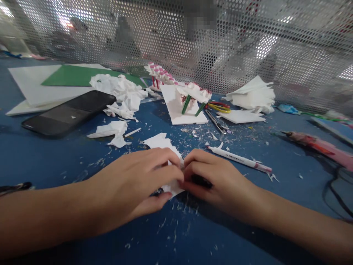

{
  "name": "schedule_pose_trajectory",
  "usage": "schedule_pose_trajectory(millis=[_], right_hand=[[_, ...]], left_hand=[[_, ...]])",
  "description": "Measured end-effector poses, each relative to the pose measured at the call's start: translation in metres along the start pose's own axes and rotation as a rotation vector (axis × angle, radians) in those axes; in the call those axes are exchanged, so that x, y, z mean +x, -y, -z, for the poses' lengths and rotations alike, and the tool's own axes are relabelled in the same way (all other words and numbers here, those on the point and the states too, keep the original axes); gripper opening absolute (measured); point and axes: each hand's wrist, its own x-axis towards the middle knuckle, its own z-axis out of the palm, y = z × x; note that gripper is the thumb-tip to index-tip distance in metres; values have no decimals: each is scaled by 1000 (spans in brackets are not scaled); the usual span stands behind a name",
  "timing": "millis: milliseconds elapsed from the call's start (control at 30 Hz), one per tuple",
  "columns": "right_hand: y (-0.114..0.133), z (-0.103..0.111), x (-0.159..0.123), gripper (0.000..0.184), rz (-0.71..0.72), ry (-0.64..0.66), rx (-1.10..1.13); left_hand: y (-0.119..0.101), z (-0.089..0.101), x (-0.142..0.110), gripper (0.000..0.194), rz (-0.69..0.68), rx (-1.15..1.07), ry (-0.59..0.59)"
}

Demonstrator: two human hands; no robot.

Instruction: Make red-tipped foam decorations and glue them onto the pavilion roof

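A torn sheet of white paper (161,141) lies on the blue tabletop between my hands, its upper edge ragged. My left hand (143,173) comes in from the left, its fingers curled over the sheet and its thumb near the lower edge. From the right, my right hand (211,176) pinches at the sheet's right edge, the fingertips of both hands almost touching. The fingers hide much of the paper's middle. White scraps and shreds surround the hands. Just beyond my right hand lies a white marker (241,159) with a pinkish end.
A black phone (68,112) lies at left before crumpled tissue (117,86) and a green sheet (68,75). Small models on green and red posts (185,104) stand at centre back. A pink pen-like tool (320,145) with a cord is at right. Perforated metal (165,40) closes the back.
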Motion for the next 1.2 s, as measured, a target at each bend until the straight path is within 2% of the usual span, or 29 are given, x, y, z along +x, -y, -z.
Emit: schedule_pose_trajectory(millis=[67,167,300,400,533,667,700,867,1067,1200], right_hand=[[-1,0,0,12,5,-1,3],[-1,1,0,11,6,27,24],[2,5,0,1,-13,46,40],[2,7,0,11,36,70,46],[-2,13,1,11,95,153,43],[-5,18,4,5,70,194,105],[-5,18,4,6,67,197,106],[-3,17,2,8,110,163,38],[-5,15,1,12,156,100,-2],[-6,14,2,7,139,107,18]], left_hand=[[-1,0,-1,14,-67,22,23],[-2,1,-2,9,-79,53,18],[-1,2,-2,8,-37,34,-9],[-2,4,-2,6,26,63,4],[-3,3,-1,13,89,110,32],[-2,0,-2,5,30,91,-13],[-1,-1,-2,8,-1,88,-26],[1,-4,-3,22,-75,147,-63],[2,-5,-1,26,-21,103,-57],[0,-3,0,22,64,13,-18]])
